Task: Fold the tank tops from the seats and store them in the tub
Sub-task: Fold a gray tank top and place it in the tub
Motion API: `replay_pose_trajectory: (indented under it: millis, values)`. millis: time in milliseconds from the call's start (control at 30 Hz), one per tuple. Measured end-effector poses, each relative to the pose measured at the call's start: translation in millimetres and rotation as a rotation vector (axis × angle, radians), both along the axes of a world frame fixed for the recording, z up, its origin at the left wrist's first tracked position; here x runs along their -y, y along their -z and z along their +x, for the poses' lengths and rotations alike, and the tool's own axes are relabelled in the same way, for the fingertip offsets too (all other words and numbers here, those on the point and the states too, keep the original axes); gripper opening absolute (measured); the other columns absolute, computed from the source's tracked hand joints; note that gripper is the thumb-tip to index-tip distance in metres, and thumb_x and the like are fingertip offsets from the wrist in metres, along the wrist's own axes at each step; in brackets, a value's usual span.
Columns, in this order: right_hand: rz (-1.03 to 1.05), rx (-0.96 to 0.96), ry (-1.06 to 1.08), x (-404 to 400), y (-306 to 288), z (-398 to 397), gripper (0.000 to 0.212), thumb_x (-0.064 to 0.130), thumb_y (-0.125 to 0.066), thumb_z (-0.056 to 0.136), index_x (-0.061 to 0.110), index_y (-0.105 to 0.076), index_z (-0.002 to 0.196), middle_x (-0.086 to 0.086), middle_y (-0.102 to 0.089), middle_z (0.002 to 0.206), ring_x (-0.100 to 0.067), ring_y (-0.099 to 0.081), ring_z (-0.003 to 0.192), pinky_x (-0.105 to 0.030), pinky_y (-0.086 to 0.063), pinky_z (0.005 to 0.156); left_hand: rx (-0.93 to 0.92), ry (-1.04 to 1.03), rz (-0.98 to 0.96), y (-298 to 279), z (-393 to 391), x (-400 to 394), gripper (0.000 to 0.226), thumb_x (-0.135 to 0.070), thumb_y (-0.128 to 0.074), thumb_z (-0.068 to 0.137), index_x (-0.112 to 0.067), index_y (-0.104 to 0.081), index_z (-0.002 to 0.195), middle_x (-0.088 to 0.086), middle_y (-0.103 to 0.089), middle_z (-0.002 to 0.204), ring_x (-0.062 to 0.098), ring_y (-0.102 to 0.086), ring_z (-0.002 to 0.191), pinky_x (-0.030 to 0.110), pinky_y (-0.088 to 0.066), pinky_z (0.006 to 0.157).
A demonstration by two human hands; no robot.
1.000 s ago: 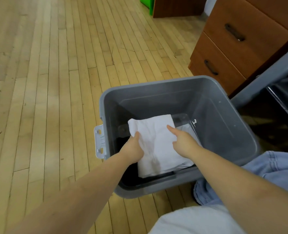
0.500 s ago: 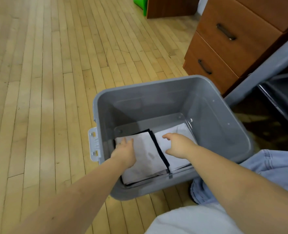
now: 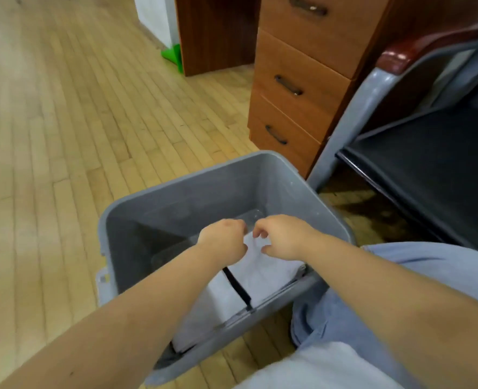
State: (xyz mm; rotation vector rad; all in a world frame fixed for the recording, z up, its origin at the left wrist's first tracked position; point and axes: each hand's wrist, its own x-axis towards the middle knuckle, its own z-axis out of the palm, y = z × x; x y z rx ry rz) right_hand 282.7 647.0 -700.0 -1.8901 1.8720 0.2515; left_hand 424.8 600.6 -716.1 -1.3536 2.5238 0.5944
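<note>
Hovering above tub (image 3: 176,203): both hands, loosely curled, holding nothing.

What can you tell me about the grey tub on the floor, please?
The grey tub looks like matte plastic, rectangular with rounded corners and a rolled rim, open with no lid. It stands on the wooden floor beside a chair. A pale latch shows on its left side. Inside lie folded white tank tops over a dark piece. Both hands hang above the inside, not touching the tub.
</note>
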Motion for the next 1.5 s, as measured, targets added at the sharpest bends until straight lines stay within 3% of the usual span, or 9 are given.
replay_pose_trajectory:
  millis: [233, 333, 433, 567, 767, 1167, 1333, 1500]
  values:
    - [-0.166, -0.179, 0.256, -66.4, -96.9, -115.0, 0.035, 0.032, -0.063, 0.086, 0.028, -0.055, 0.120, 0.004, -0.061, 0.117, -0.019, -0.056, 0.104, -0.032, -0.047, 0.081, -0.151, 0.303, -0.114, -84.7, -116.8, -23.5, 0.036, -0.032, -0.054, 0.094, -0.023, -0.052, 0.129, 0.000, -0.056, 0.131, 0.021, -0.053, 0.120, 0.032, -0.045, 0.090]
    - [-0.251, -0.179, 0.437, -117.0, -129.8, -162.0, 0.037, 0.039, -0.065, 0.085, 0.033, -0.054, 0.120, 0.007, -0.060, 0.114, -0.015, -0.056, 0.097, -0.033, -0.050, 0.082, -0.247, 0.414, -0.158, -124.6, -172.7, -47.3, 0.038, -0.032, -0.055, 0.094, -0.022, -0.052, 0.131, 0.001, -0.056, 0.133, 0.022, -0.052, 0.121, 0.035, -0.045, 0.097]
    - [-0.324, -0.140, 0.610, -173.9, -142.3, -203.2, 0.038, 0.039, -0.067, 0.086, 0.037, -0.053, 0.121, 0.014, -0.057, 0.110, -0.008, -0.056, 0.099, -0.026, -0.048, 0.079, -0.350, 0.500, -0.187, -146.5, -224.6, -78.2, 0.038, -0.033, -0.056, 0.094, -0.028, -0.051, 0.132, -0.004, -0.056, 0.132, 0.017, -0.052, 0.119, 0.034, -0.046, 0.100]
    - [-0.317, -0.158, 0.761, -253.9, -138.5, -246.0, 0.038, 0.042, -0.065, 0.087, 0.037, -0.052, 0.123, 0.017, -0.056, 0.111, -0.005, -0.052, 0.097, -0.024, -0.045, 0.080, -0.409, 0.635, -0.201, -145.0, -288.9, -135.1, 0.034, -0.032, -0.056, 0.094, -0.029, -0.053, 0.128, -0.008, -0.057, 0.128, 0.014, -0.054, 0.114, 0.034, -0.048, 0.098]
    - [-0.210, -0.220, 0.945, -368.5, -128.5, -290.1, 0.040, 0.043, -0.063, 0.087, 0.033, -0.052, 0.125, 0.014, -0.058, 0.117, -0.009, -0.055, 0.107, -0.026, -0.046, 0.086, -0.306, 0.901, -0.150, -129.6, -365.8, -228.3, 0.034, -0.034, -0.055, 0.095, -0.029, -0.053, 0.128, -0.007, -0.056, 0.126, 0.015, -0.053, 0.115, 0.034, -0.046, 0.097]
    - [-0.456, 0.039, 1.322, -499.1, -108.7, -328.5, 0.043, 0.037, -0.071, 0.083, 0.030, -0.058, 0.124, 0.014, -0.060, 0.107, -0.003, -0.054, 0.091, -0.024, -0.048, 0.087, -0.364, 1.050, -0.003, -113.6, -454.7, -369.2, 0.030, -0.035, -0.061, 0.090, -0.035, -0.058, 0.119, -0.017, -0.059, 0.118, 0.003, -0.055, 0.108, 0.024, -0.047, 0.091]
    - [-0.585, 0.138, 1.541, -564.5, -115.5, -338.8, 0.034, 0.032, -0.076, 0.079, 0.031, -0.062, 0.110, 0.016, -0.061, 0.096, 0.001, -0.058, 0.084, -0.020, -0.050, 0.081, -0.386, 1.119, 0.038, -117.2, -487.3, -400.8, 0.031, -0.034, -0.062, 0.090, -0.034, -0.058, 0.120, -0.016, -0.059, 0.118, 0.002, -0.054, 0.107, 0.018, -0.044, 0.089]
    - [-0.799, 0.110, 1.781, -621.3, -114.8, -347.7, 0.023, 0.028, -0.078, 0.077, 0.032, -0.061, 0.092, 0.012, -0.063, 0.093, 0.001, -0.056, 0.077, -0.017, -0.045, 0.072, -0.426, 1.233, 0.011, -133.7, -517.3, -440.8, 0.040, -0.034, -0.063, 0.090, -0.034, -0.052, 0.128, -0.013, -0.054, 0.124, 0.004, -0.052, 0.109, 0.020, -0.043, 0.090]
